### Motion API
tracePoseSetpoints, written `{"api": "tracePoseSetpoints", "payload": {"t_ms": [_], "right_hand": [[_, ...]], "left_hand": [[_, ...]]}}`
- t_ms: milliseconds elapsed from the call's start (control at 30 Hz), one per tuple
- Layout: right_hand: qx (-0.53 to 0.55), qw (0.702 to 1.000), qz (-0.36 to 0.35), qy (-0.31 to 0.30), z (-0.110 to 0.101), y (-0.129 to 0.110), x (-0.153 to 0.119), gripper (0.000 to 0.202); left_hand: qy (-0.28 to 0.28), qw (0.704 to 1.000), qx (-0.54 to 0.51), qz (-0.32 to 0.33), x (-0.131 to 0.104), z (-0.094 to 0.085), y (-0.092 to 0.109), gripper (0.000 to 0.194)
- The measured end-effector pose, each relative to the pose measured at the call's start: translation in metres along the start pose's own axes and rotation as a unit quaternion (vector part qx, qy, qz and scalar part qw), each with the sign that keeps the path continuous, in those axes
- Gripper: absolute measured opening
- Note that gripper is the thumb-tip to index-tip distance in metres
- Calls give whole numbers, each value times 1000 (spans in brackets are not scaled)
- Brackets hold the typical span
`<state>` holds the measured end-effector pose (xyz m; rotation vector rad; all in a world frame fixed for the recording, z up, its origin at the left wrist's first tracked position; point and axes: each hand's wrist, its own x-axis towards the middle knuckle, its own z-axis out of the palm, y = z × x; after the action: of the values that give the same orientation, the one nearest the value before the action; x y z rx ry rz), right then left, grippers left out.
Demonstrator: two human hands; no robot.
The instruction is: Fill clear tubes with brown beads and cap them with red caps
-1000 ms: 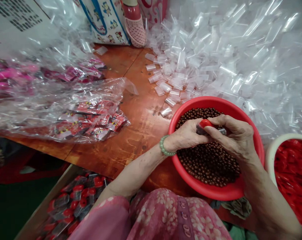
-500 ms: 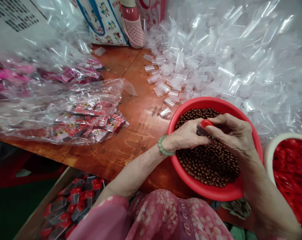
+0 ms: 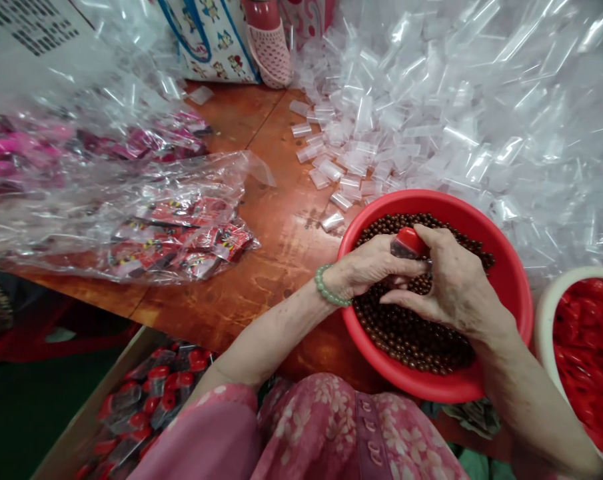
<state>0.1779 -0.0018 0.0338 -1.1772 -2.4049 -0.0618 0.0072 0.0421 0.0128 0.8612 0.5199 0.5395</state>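
Note:
A red basin [image 3: 354, 333] holds many small round brown balls [image 3: 421, 343]. Over it, my left hand [image 3: 366, 270], with a green bead bracelet [image 3: 326, 287] at the wrist, grips a small clear container with a red cap [image 3: 407, 241], dark contents showing inside. My right hand [image 3: 451, 283] is against the container's right side, its index finger at the red cap and its thumb stretched apart below. Whether the right fingers also grip the container is partly hidden.
Clear plastic pieces [image 3: 431, 100] are heaped behind the basin. A white tub [image 3: 546, 320] of red pieces stands right. Plastic-wrapped red packets [image 3: 181, 240] lie left. A box [image 3: 94, 400] below holds red-capped containers. A patterned bag [image 3: 221, 47] stands behind.
My right thumb has moved off the cap and down, spreading away from the index finger. The red cap now faces more upward in my left hand. The view has shifted slightly.

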Motion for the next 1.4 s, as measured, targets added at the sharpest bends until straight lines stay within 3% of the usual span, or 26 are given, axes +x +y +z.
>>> {"api": "tracePoseSetpoints", "payload": {"t_ms": [100, 233, 567, 833, 1100, 1400], "right_hand": [[-53, 998, 14, -8, 7, -6, 2, 72], [-76, 997, 31, 7, 12, -11, 6, 77], [-110, 990, -16, 88, 24, -6, 9, 67], [-112, 988, -56, 89, 20, -5, 13, 59], [-100, 995, -11, 10, 16, -3, 15, 65], [-40, 998, -10, 51, 19, -3, 12, 58]], "left_hand": [[17, 1000, -20, 10, 3, 2, -1, 52], [21, 999, -17, 17, 5, 2, -2, 50], [4, 995, -81, 52, 3, 4, -2, 53], [11, 995, -92, 42, 1, 4, -5, 52], [46, 994, -83, 48, 5, 3, -4, 42], [-6, 996, -85, 9, 5, 0, -6, 43]]}}
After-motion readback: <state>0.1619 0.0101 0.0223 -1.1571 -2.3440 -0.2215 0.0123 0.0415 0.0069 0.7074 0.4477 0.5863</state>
